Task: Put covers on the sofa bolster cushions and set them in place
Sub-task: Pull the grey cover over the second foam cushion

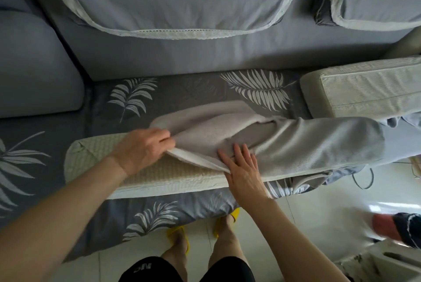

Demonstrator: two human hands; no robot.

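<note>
You are partway through sleeving the bolster (145, 172), which lies lengthwise on the leaf-print sofa seat (173, 90) in front of you. The grey cover (296, 145) is on its right part; the left end is bare. Your left hand (142, 148) grips the cover's open edge, fingers curled round it. Your right hand (241, 167) lies flat on the cloth, fingers straight, though its thumb may be tucked under the hem. Next, draw the opening leftward while steadying the bolster. A second bolster (364, 90) waits uncovered at right.

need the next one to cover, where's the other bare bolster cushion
In the head view it lies at the right, on the sofa seat against the backrest, just behind the grey cover.
</note>
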